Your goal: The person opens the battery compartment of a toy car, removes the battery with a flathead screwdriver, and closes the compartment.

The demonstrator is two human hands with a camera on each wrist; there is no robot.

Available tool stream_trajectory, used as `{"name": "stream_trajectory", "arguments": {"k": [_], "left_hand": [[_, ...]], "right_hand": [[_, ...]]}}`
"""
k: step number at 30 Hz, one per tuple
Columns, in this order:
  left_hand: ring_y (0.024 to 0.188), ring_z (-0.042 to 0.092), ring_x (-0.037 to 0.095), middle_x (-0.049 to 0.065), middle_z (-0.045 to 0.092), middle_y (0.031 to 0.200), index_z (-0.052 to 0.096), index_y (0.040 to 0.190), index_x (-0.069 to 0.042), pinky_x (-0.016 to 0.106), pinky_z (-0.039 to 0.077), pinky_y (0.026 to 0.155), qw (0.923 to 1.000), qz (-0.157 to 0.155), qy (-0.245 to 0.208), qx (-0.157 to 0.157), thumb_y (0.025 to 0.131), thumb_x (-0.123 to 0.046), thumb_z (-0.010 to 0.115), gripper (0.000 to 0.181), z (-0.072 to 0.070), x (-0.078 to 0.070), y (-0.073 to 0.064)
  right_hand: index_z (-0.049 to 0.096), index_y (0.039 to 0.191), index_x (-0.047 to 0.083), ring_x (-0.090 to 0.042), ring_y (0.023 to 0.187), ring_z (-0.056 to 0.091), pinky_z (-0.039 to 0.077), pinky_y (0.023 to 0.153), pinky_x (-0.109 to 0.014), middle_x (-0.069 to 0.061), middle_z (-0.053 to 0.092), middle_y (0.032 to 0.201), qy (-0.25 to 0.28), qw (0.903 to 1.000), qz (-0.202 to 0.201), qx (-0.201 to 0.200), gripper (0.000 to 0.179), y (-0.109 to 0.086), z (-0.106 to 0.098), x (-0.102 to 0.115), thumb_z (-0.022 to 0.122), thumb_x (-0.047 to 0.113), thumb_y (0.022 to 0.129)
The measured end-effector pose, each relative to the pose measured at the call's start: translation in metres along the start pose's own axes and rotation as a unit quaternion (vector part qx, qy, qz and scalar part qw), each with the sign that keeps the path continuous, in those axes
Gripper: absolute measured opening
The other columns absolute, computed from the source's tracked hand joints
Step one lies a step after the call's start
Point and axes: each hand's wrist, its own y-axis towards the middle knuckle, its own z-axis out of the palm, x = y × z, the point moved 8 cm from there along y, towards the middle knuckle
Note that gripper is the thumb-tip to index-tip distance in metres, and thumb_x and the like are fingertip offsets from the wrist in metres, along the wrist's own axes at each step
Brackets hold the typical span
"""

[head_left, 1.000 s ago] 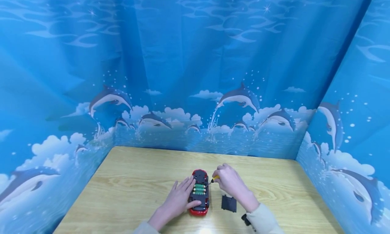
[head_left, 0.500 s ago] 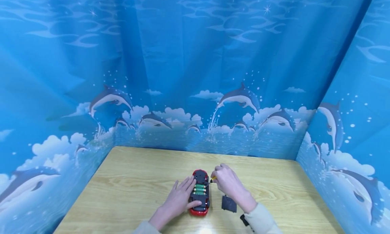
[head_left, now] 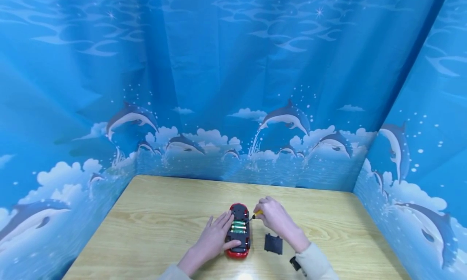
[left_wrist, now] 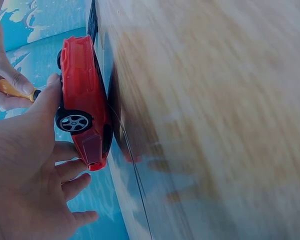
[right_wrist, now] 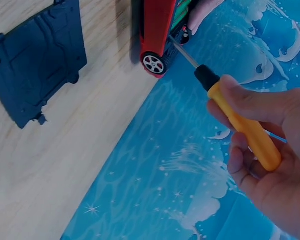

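A red toy car (head_left: 238,254) lies upside down on the table, its black underside up. Green batteries (head_left: 238,227) sit in its uncovered battery compartment. My left hand (head_left: 214,236) rests on the car from the left with fairly straight fingers, the thumb across the lower part of the underside. With curled fingers and thumb, my right hand (head_left: 276,218) grips the yellow handle of a screwdriver (right_wrist: 245,125). In the right wrist view the metal tip meets the edge of the underside beside the batteries. The left wrist view shows the car's side and one wheel (left_wrist: 74,123).
Right of the car lies a black battery cover (head_left: 273,244) with small tabs. The wooden table (head_left: 164,215) ends at a blue dolphin-print curtain (head_left: 204,89) behind and at the sides. A black device (head_left: 295,263) is at the right sleeve.
My right hand and the screwdriver have shifted very slightly, the yellow handle showing a little differently. The left hand, car and cover stay in place.
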Motion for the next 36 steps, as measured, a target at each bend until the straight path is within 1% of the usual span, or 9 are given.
{"name": "stream_trajectory", "arguments": {"k": [5,8,14,25,28,33,36], "left_hand": [[0.147,0.037,0.033,0.015,0.037,0.161,0.043,0.153,-0.005,0.063,0.029,0.118,1.0,-0.002,-0.004,0.001,0.09,-0.072,0.052,0.093,0.002,0.001,0.0],[0.148,0.036,0.033,0.014,0.036,0.161,0.043,0.153,-0.006,0.063,0.029,0.118,1.0,-0.007,-0.004,0.003,0.09,-0.072,0.052,0.092,0.002,0.002,0.0],[0.148,0.036,0.033,0.014,0.036,0.161,0.043,0.153,-0.005,0.063,0.029,0.118,1.0,-0.007,-0.006,0.002,0.09,-0.071,0.053,0.092,0.0,0.001,-0.001],[0.147,0.037,0.033,0.015,0.038,0.16,0.045,0.152,-0.005,0.062,0.032,0.117,1.0,-0.003,0.002,-0.003,0.089,-0.07,0.056,0.091,-0.004,-0.001,-0.002],[0.147,0.037,0.033,0.015,0.038,0.16,0.044,0.152,-0.004,0.063,0.032,0.117,1.0,-0.003,0.003,-0.003,0.089,-0.069,0.056,0.091,-0.004,-0.001,-0.002],[0.147,0.037,0.034,0.015,0.038,0.16,0.043,0.153,-0.005,0.063,0.031,0.117,1.0,-0.003,0.004,0.0,0.089,-0.07,0.056,0.092,-0.003,-0.001,-0.002],[0.148,0.036,0.033,0.014,0.036,0.161,0.042,0.154,-0.006,0.063,0.029,0.118,1.0,-0.006,0.002,0.005,0.089,-0.071,0.054,0.092,-0.002,-0.001,-0.002]], "right_hand": [[0.078,0.09,0.011,-0.017,0.084,0.064,0.059,0.073,-0.032,0.001,0.072,0.088,0.029,0.9994,0.019,0.002,0.012,-0.002,0.003,-0.01,0.084,0.007,0.081],[0.078,0.091,0.012,-0.016,0.084,0.064,0.059,0.072,-0.03,0.002,0.071,0.088,0.037,0.9991,0.022,-0.003,0.011,-0.005,0.004,-0.014,0.084,0.008,0.082],[0.078,0.089,0.011,-0.015,0.08,0.063,0.058,0.071,-0.029,0.003,0.071,0.086,0.056,0.9977,0.014,-0.036,0.012,-0.012,0.004,-0.021,0.084,0.007,0.08],[0.078,0.09,0.011,-0.013,0.078,0.064,0.056,0.068,-0.027,0.004,0.072,0.085,0.104,0.9904,0.024,-0.088,0.014,-0.028,0.013,-0.04,0.085,0.008,0.078],[0.078,0.091,0.012,-0.014,0.08,0.065,0.057,0.068,-0.027,0.003,0.073,0.086,0.12,0.9878,0.04,-0.091,0.014,-0.031,0.018,-0.046,0.085,0.009,0.078],[0.079,0.093,0.015,-0.015,0.084,0.066,0.057,0.074,-0.031,0.006,0.073,0.089,0.143,0.9833,0.084,-0.075,0.014,-0.035,0.026,-0.055,0.084,0.013,0.08],[0.079,0.093,0.016,-0.015,0.086,0.067,0.058,0.077,-0.034,0.008,0.073,0.089,0.145,0.9815,0.103,-0.07,0.013,-0.038,0.029,-0.059,0.084,0.013,0.081]]}}
